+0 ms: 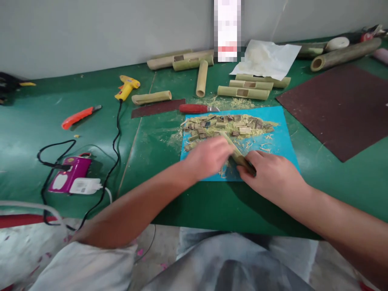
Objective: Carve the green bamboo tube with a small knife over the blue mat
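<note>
A short bamboo tube point(237, 154) slants over the blue sheet point(285, 141). My right hand point(273, 169) is closed round its near end, where a dark patch shows between the fingers. Curled fingers of my left hand point(209, 157) press against the tube's far part; this hand is slightly blurred and its fingertips are hidden. Just beyond both hands lies a heap of small cut bamboo chips point(221, 125) and shavings. A red-handled knife point(195, 108) with a short blade rests at the sheet's far edge.
Several bamboo tubes point(244, 93), some with cut windows, lie at the back beside white paper point(263, 58). A brown sheet point(339, 109) is at right. Leftward are an orange utility knife point(78, 117), a yellow glue gun point(127, 87) and its cord, and a purple power strip point(71, 171).
</note>
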Demonstrator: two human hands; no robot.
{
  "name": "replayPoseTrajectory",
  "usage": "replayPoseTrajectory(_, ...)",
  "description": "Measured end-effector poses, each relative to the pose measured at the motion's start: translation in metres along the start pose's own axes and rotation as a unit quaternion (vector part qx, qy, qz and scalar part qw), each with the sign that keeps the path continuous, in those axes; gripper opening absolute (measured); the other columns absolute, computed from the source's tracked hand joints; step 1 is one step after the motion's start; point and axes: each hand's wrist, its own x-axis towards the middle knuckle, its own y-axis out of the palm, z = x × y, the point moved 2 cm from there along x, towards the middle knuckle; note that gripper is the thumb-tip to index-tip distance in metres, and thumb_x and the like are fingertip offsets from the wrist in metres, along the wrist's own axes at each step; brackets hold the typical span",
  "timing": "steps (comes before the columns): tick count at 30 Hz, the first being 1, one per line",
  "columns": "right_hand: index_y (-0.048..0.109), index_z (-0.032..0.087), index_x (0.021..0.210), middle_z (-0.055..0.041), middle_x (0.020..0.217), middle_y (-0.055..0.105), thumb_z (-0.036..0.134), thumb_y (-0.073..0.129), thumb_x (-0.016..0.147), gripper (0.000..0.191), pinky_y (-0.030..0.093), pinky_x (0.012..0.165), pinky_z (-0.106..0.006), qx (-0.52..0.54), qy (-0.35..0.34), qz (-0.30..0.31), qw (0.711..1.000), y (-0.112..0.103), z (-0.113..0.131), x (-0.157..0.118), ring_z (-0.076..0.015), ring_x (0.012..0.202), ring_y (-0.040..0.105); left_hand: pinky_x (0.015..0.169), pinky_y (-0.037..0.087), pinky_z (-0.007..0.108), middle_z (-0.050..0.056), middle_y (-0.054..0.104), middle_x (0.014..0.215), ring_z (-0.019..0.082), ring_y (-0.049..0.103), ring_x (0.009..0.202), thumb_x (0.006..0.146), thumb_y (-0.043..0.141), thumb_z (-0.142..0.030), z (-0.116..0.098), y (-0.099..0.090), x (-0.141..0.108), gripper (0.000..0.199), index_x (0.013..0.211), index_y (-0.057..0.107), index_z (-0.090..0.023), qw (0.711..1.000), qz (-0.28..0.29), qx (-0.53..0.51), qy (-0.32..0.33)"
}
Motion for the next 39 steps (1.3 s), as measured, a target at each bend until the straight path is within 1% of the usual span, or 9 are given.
replayPoseTrajectory(2,0.062,0.017,0.076,-0.0054,0.069,0.065,0.031,0.055,0.089,0.020,0.019,0.054,-0.031,-0.004,0.007,-0.002,1.000,0.000,0.000,0.000,-0.0153,0.055,0.051,0.075,0.054,0.028,0.007,0.068,0.089,0.016,0.065,0.082,0.104,0.047,-0.025,0.002,-0.003,0.000,0.026,0.095,0.069,-0.015,0.998,-0.053,0.014,-0.025)
replayPoseTrajectory(6,0.063,0.017,0.077,-0.0060,0.069,0.066,0.029,0.055,0.088,0.018,0.019,0.054,-0.031,-0.008,-0.005,0.003,1.000,0.000,0.001,0.001,-0.0151,0.055,0.051,0.071,0.053,0.026,0.005,0.065,0.083,0.015,0.063,0.078,0.105,0.041,-0.025,-0.002,0.003,-0.002,0.032,0.091,0.068,-0.016,0.999,0.041,-0.007,0.021)
replayPoseTrajectory(10,0.064,0.017,0.078,-0.0068,0.070,0.066,0.031,0.054,0.089,0.021,0.018,0.053,-0.031,-0.020,0.004,0.010,1.000,-0.002,0.002,0.001,-0.0156,0.055,0.052,0.074,0.054,0.028,0.007,0.068,0.089,0.016,0.065,0.082,0.104,0.045,-0.025,-0.001,-0.001,-0.002,0.027,0.096,0.069,-0.014,0.999,-0.029,0.027,-0.005)
replayPoseTrajectory(14,0.064,0.017,0.079,-0.0072,0.072,0.067,0.030,0.053,0.091,0.021,0.020,0.054,-0.031,-0.013,-0.002,0.018,1.000,-0.003,0.003,0.002,-0.0161,0.057,0.054,0.072,0.054,0.027,0.006,0.068,0.085,0.016,0.065,0.079,0.105,0.042,-0.026,-0.001,-0.001,-0.002,0.031,0.096,0.070,-0.014,1.000,0.023,0.009,0.017)
replayPoseTrajectory(17,0.064,0.017,0.079,-0.0072,0.071,0.067,0.032,0.051,0.092,0.023,0.021,0.054,-0.031,-0.013,0.006,0.018,1.000,-0.003,0.002,0.002,-0.0165,0.058,0.054,0.074,0.054,0.028,0.007,0.069,0.089,0.016,0.066,0.082,0.105,0.045,-0.026,0.001,-0.003,-0.002,0.028,0.101,0.070,-0.014,1.000,-0.020,0.022,-0.004)
replayPoseTrajectory(26,0.064,0.017,0.081,-0.0078,0.074,0.068,0.032,0.051,0.092,0.023,0.019,0.054,-0.032,-0.011,0.014,0.034,0.999,-0.003,0.002,0.001,-0.0170,0.058,0.055,0.075,0.054,0.028,0.008,0.069,0.089,0.016,0.066,0.082,0.105,0.044,-0.026,0.003,-0.002,-0.002,0.030,0.098,0.070,-0.014,0.999,-0.025,0.024,-0.008)
replayPoseTrajectory(29,0.064,0.017,0.081,-0.0077,0.074,0.068,0.031,0.051,0.092,0.023,0.019,0.054,-0.032,-0.007,0.008,0.033,0.999,-0.002,0.002,0.001,-0.0172,0.059,0.056,0.072,0.053,0.026,0.007,0.069,0.086,0.015,0.065,0.079,0.106,0.042,-0.026,0.001,0.000,-0.002,0.033,0.096,0.071,-0.015,0.999,0.023,0.017,0.020)
replayPoseTrajectory(33,0.064,0.017,0.081,-0.0072,0.072,0.067,0.032,0.050,0.092,0.023,0.020,0.054,-0.032,-0.008,0.009,0.023,1.000,-0.001,0.003,0.001,-0.0171,0.058,0.055,0.072,0.053,0.027,0.007,0.069,0.085,0.016,0.065,0.079,0.103,0.048,-0.025,0.006,-0.005,0.000,0.028,0.096,0.071,-0.013,0.998,-0.038,0.044,-0.008)
replayPoseTrajectory(39,0.063,0.017,0.079,-0.0061,0.070,0.066,0.031,0.052,0.090,0.021,0.020,0.054,-0.031,-0.014,0.008,0.019,1.000,-0.002,0.004,0.001,-0.0163,0.057,0.054,0.071,0.053,0.025,0.006,0.070,0.087,0.016,0.067,0.081,0.103,0.049,-0.027,0.013,-0.006,0.000,0.026,0.098,0.072,-0.015,0.999,-0.027,0.038,-0.022)
